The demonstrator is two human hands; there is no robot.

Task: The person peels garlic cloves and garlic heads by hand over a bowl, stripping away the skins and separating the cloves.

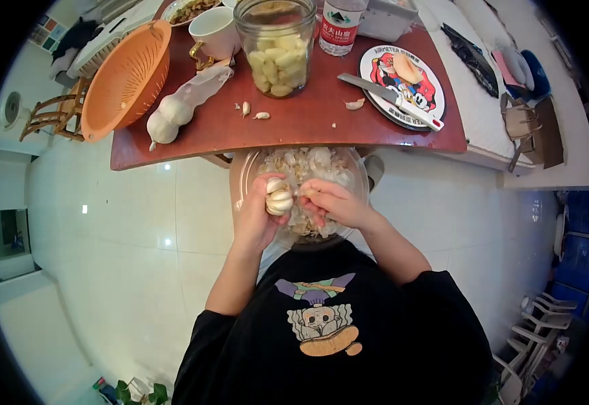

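A partly bared garlic bulb (279, 198) with its cloves showing is held in my left hand (257, 209), fingers wrapped round its side. Just to the right, my right hand (335, 201) has its fingertips pinched together; whatever they hold is too small to make out. Both hands are over a clear plastic bowl (358, 177) on my lap, which holds many papery garlic skins (301, 162). On the red table (294, 128) stands a glass jar of peeled cloves (277, 64). Loose cloves (246, 108) lie in front of it.
An orange colander (129, 81) and a netted bag of garlic bulbs (176, 111) are at the table's left. A white mug (215, 34) and a water bottle (340, 27) flank the jar. At right, a knife (402, 101) rests across a cartoon plate (436, 84).
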